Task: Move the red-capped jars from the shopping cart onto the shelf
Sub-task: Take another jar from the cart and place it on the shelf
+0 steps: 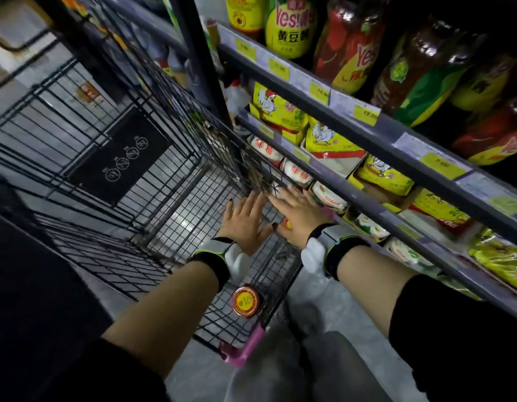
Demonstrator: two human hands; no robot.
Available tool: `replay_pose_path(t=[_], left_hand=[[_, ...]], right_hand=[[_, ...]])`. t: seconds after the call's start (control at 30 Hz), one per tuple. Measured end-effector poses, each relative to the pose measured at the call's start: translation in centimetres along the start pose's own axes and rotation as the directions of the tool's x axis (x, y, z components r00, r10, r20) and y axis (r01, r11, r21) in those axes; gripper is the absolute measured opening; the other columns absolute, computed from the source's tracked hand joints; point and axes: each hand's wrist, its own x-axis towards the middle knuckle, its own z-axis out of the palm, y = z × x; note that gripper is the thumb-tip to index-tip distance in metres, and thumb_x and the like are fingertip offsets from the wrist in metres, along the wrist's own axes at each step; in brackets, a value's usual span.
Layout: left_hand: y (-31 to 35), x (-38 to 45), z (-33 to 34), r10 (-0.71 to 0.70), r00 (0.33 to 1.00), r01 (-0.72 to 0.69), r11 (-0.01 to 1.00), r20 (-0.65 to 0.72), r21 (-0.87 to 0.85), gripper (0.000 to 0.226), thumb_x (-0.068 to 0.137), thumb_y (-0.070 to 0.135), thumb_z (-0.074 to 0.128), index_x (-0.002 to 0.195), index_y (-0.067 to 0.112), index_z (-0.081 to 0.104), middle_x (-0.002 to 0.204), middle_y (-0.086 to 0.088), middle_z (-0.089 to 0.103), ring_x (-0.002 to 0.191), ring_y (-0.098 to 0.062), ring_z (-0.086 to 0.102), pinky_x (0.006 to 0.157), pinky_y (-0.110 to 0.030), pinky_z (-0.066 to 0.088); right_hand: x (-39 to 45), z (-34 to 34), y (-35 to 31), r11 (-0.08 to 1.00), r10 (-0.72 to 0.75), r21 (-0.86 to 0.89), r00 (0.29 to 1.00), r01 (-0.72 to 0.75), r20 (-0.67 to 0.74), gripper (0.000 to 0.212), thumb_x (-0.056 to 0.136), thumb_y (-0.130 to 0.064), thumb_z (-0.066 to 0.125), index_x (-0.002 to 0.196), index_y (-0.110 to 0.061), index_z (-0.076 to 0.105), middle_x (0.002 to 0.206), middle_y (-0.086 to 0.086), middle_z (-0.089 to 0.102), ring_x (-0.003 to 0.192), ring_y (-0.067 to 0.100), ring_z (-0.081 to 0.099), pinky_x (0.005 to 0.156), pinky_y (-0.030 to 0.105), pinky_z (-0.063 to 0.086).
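Reaching down into the black wire shopping cart (153, 181), both hands are hanging low over its mesh floor, side by side and nearly touching at the thumbs. The left hand (245, 219) is lying flat with its fingers stretched out and slightly apart, palm down, pinching nothing. The right hand (298, 216) is also spreading its fingers forward, and a small patch of red and yellow is peeking out from under its thumb side; whether that is a second jar, and whether the hand is touching it, cannot be told. One red-capped jar (246, 301) is standing upright in the cart, at the corner nearest the person, just below the left wrist and beside the pink handle (245, 348); its round lid is showing a gold centre. Each wrist is wearing a grey and black band (213, 250) with a white block on it. Running along the far side of the cart from the left hand, the shelf (353, 117) is carrying yellow chicken-printed packets (280, 111) on its middle level and tall sauce bottles (292, 27) on the level above, with yellow price tags (366, 113) on the rail.
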Motion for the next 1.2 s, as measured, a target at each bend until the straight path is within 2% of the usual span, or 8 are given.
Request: replay_pose_path(t=[0.23,0.4,0.67,0.87,1.07,1.2], left_hand=[[-2.2,-0.9,3.1,-0.069,0.995,0.069,0.998,0.068,-0.011,0.074,0.094,0.053,0.029,0.148,0.018,-0.008,0.159,-0.005,0.0,0.147,-0.023,0.001,0.12,-0.043,-0.003],[-3.4,-1.7,5.5,-0.124,0.98,0.128,0.992,0.153,-0.017,0.076,0.094,0.055,0.029,0.148,0.019,-0.011,0.159,-0.004,-0.004,0.147,-0.023,0.001,0.118,-0.043,-0.005],[-5.0,-3.1,9.2,-0.204,0.934,0.228,0.972,0.295,-0.049,0.076,0.095,0.051,0.032,0.148,0.016,-0.011,0.159,-0.006,0.007,0.147,-0.025,0.006,0.12,-0.047,0.001],[-5.7,-3.5,11.2,-0.263,0.887,0.301,0.953,0.379,-0.044,0.073,0.095,0.051,0.029,0.148,0.019,-0.01,0.158,-0.004,0.014,0.145,-0.027,0.015,0.118,-0.047,0.004],[-6.8,-3.6,13.5,-0.212,0.88,0.261,0.964,0.426,-0.059,0.055,0.098,0.041,0.025,0.148,0.03,0.006,0.153,-0.005,0.031,0.138,-0.03,0.032,0.117,-0.049,0.014],[-7.8,-2.9,14.8,-0.134,0.847,0.22,0.97,0.515,-0.109,0.066,0.092,0.043,0.046,0.147,0.033,0.011,0.15,-0.006,0.036,0.135,-0.033,0.038,0.11,-0.046,0.032]], right_hand=[[1.6,3.3,-1.7,0.999,-0.038,0.035,0.994,0.034,0.105,0.067,0.098,-0.035,0.042,0.151,-0.026,0.003,0.161,0.002,-0.006,0.149,0.022,-0.006,0.12,0.041,-0.005],[2.2,5.5,-2.9,0.998,-0.054,0.05,0.989,0.047,0.14,0.068,0.096,-0.033,0.045,0.151,-0.024,0.007,0.161,0.004,-0.002,0.149,0.023,-0.002,0.12,0.041,-0.001],[3.1,9.3,-5.6,0.998,-0.041,0.066,0.957,0.022,0.287,0.07,0.094,-0.018,0.048,0.151,-0.025,0.009,0.161,0.004,0.0,0.149,0.027,0.002,0.121,0.047,0.005],[4.6,10.6,-6.8,0.999,-0.032,-0.015,0.896,0.043,0.443,0.073,0.093,-0.03,0.053,0.151,-0.022,0.009,0.161,0.006,0.001,0.148,0.028,0.004,0.119,0.047,0.01],[5.4,11.4,-7.8,0.999,-0.042,0.001,0.866,0.048,0.499,0.068,0.093,-0.029,0.053,0.15,-0.022,0.017,0.16,0.008,0.011,0.146,0.031,0.015,0.115,0.046,0.019],[6.5,13.1,-8.1,0.999,-0.02,-0.029,0.844,0.042,0.537,0.066,0.089,-0.029,0.058,0.146,-0.019,0.026,0.156,0.009,0.023,0.142,0.032,0.024,0.111,0.048,0.027]])
